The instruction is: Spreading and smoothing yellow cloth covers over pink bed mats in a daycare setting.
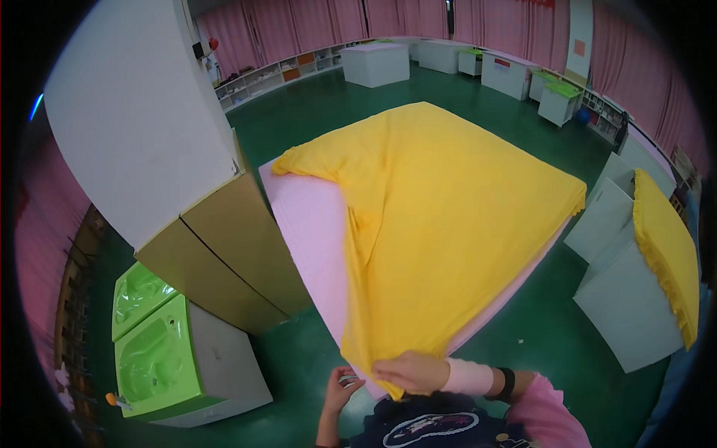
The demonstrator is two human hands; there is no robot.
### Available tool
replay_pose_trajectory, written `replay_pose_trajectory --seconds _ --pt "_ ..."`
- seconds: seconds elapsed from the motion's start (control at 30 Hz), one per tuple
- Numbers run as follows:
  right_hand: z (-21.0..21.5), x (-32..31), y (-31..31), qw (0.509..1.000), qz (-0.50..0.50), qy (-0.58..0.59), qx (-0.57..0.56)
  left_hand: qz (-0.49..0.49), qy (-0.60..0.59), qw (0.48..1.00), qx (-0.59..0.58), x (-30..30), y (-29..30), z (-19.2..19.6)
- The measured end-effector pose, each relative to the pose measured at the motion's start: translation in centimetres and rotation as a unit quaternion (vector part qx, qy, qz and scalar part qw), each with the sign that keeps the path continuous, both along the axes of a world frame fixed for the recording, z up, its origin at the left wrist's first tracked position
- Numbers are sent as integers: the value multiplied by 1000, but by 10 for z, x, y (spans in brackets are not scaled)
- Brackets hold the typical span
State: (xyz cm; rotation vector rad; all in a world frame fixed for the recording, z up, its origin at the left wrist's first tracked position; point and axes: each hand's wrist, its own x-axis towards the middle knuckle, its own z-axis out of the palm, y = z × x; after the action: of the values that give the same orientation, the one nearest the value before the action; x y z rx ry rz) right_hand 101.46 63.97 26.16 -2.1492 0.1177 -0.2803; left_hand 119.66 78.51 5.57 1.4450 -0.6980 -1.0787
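A large yellow tablecloth (455, 201) lies spread over a pink-topped table (310, 224). Along the left side the cloth is folded back in creases, so a strip of pink tabletop shows there. At the near corner my right hand (409, 372) is closed on the cloth, and a yellow tip hangs below its fingers. My left hand (343, 386) is just left of that corner, beside the table edge. Its fingers are loosely bent and apart from the thumb, with nothing visible in them.
On the left stand a tall cabinet (224, 246) and a green sink unit (160, 358). To the right is a white cabinet (627, 299) topped with a ruffled yellow cover (661, 254). White tables (377, 66), low shelves (276, 77) and pink curtains (321, 26) line the far side.
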Motion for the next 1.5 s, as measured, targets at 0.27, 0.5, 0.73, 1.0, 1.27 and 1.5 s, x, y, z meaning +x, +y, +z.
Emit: replay_pose_trajectory --seconds 0.27,0.5,0.73,1.0,1.27,1.5 --pt "-69 -3 47 969 60 -14 239 -4 6 999 -39 -3 0 -13" --pt "-139 -5 57 968 59 243 11 -46 96 994 14 -8 9 -39" --pt "-158 -26 55 971 3 216 101 40 358 932 46 -23 26 1" --pt "-184 -61 55 977 -45 182 105 -130 173 976 21 -29 60 -29" --pt "-201 -166 5 939 -231 226 120 -41 369 928 42 0 97 -53" --pt "-200 -272 -64 900 -326 236 168 97 354 930 -25 -52 92 -54"
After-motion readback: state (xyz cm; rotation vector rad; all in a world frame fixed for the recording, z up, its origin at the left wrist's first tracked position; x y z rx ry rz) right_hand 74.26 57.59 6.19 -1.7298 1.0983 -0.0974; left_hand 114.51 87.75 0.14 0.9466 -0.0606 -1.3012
